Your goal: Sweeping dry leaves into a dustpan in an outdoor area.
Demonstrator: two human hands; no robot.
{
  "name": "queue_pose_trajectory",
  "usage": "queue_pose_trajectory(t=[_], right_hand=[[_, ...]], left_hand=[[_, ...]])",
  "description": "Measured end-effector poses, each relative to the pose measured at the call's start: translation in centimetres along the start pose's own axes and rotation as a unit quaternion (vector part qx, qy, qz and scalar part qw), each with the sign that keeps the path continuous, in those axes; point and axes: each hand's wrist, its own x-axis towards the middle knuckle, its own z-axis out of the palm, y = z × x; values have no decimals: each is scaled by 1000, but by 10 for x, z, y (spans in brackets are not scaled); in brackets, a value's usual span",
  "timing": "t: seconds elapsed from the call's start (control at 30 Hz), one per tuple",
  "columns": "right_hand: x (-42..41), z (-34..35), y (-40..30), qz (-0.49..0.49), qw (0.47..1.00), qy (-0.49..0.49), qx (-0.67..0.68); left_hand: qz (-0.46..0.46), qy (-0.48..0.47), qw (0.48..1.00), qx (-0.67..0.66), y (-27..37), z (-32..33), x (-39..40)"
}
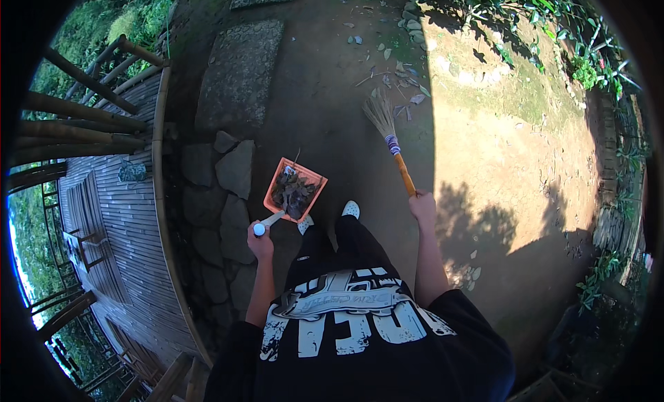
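Observation:
My left hand [260,242] grips the pale handle [272,219] of an orange plastic dustpan [268,194], which holds a heap of dark dry leaves [295,192]. The dustpan is just ahead of my left shoe. Out to the right, my right hand [423,207] is closed around the orange-brown handle of a stiff-bristled hand broom [404,173] with a purple and white binding. The broom's bristles [380,113] fan out close to scattered leaves and twigs [410,96] on the dirt ground.
A bamboo platform [129,205] with a pole edge runs along the left, beside flat paving stones [233,168]. Rectangular slabs [241,72] lie ahead. Leafy plants [544,13] and small stones [412,26] border the ground at the upper right.

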Motion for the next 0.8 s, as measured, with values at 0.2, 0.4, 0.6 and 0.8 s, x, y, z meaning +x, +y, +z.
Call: queue_pose_trajectory(t=[0.2,0.4,0.6,0.8], right_hand=[[-6,-20,-5,106,941,-213,242],[21,7,35,138,902,-308,271],[42,4,45,7,994,-108,6],[31,-34,27,173,952,-101,231]], left_hand=[[12,30,999,3,19,18,12],[41,38,998,7,40,30,30],[83,21,996,4,63,54,48],[84,11,996,-14,81,86,61]])
